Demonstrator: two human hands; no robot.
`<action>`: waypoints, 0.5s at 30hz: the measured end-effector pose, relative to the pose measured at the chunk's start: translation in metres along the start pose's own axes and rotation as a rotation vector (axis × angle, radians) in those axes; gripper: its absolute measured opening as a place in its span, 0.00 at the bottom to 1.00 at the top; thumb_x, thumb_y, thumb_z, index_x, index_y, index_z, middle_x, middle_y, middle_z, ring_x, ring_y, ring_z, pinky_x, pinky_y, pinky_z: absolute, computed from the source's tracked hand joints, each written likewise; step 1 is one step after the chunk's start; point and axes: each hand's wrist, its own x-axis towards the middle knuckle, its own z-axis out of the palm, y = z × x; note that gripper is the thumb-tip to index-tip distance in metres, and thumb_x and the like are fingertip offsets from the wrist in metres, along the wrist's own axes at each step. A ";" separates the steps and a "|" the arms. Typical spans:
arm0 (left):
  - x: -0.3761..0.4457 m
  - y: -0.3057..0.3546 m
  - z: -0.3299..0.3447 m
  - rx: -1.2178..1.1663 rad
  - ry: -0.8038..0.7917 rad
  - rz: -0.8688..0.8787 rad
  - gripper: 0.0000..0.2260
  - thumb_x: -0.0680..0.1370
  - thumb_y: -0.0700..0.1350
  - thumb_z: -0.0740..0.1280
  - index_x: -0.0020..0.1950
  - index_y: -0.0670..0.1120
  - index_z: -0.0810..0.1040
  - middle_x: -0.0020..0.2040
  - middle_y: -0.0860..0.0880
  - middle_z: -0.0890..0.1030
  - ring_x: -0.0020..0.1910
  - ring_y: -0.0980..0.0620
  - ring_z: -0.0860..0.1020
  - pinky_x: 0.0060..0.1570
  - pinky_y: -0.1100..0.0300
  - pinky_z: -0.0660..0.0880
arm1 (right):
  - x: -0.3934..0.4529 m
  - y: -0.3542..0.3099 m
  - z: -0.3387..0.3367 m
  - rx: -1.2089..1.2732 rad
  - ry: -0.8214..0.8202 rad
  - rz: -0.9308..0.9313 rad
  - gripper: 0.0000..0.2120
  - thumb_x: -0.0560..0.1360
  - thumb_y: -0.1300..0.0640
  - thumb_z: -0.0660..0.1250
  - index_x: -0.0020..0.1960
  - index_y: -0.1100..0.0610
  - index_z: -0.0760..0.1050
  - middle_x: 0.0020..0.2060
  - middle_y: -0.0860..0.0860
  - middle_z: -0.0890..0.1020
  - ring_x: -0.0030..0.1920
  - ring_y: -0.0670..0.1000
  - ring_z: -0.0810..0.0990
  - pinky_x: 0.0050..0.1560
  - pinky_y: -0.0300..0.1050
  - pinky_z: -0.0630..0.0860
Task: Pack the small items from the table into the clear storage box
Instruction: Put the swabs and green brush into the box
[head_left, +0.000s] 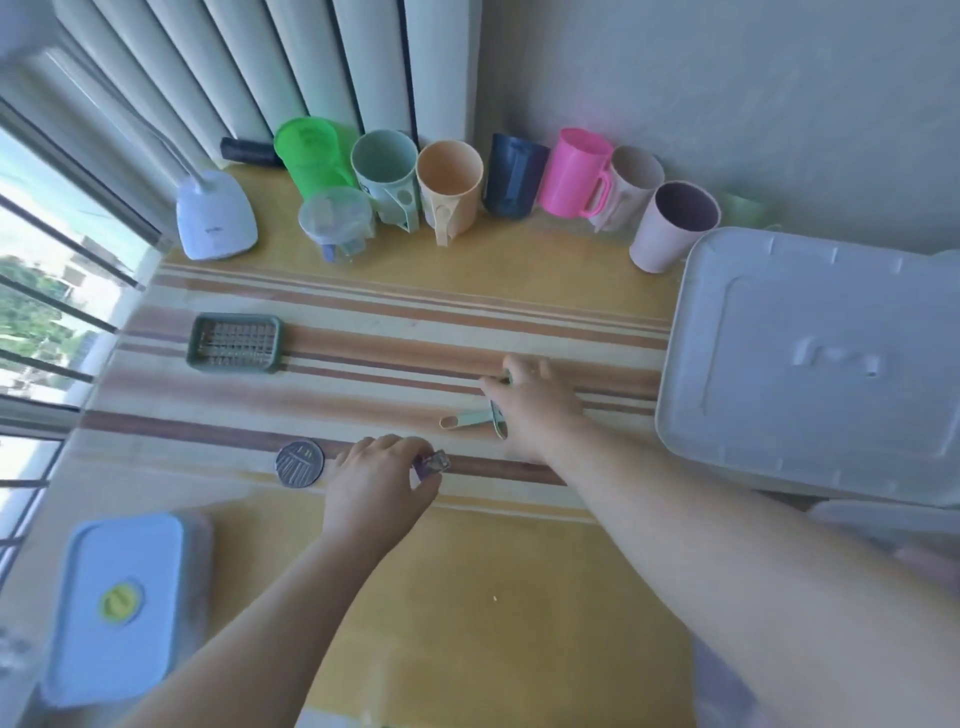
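Single head-worn wide-angle view, looking steeply forward and down, close over the table (467, 597); cups (449, 187) line the far wall.

Storage box (810, 358) cut off at right.

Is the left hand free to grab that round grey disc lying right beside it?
Probably not straight away. The round grey disc lies in the open just left of the left hand with nothing between them, but that hand's fingers already pinch a small purple and metal item, so its grip is occupied.
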 end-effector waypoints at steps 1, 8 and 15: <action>0.000 0.002 -0.004 0.009 -0.016 0.004 0.08 0.75 0.57 0.71 0.51 0.59 0.82 0.46 0.58 0.83 0.48 0.48 0.79 0.50 0.52 0.75 | -0.017 -0.003 0.008 -0.014 -0.020 0.001 0.37 0.72 0.47 0.75 0.77 0.41 0.63 0.73 0.51 0.60 0.69 0.63 0.64 0.53 0.54 0.76; -0.033 0.059 -0.066 -0.086 0.110 0.242 0.11 0.73 0.51 0.76 0.54 0.54 0.84 0.47 0.60 0.80 0.48 0.51 0.80 0.46 0.56 0.75 | -0.139 0.023 -0.041 0.161 0.220 0.047 0.33 0.71 0.43 0.75 0.72 0.41 0.66 0.71 0.52 0.62 0.63 0.61 0.67 0.53 0.53 0.73; -0.081 0.234 -0.094 -0.333 0.175 0.550 0.11 0.72 0.51 0.71 0.54 0.56 0.84 0.48 0.62 0.81 0.50 0.55 0.80 0.49 0.55 0.78 | -0.325 0.177 -0.054 0.279 0.664 0.182 0.33 0.66 0.39 0.73 0.70 0.40 0.72 0.66 0.49 0.68 0.55 0.60 0.72 0.51 0.56 0.77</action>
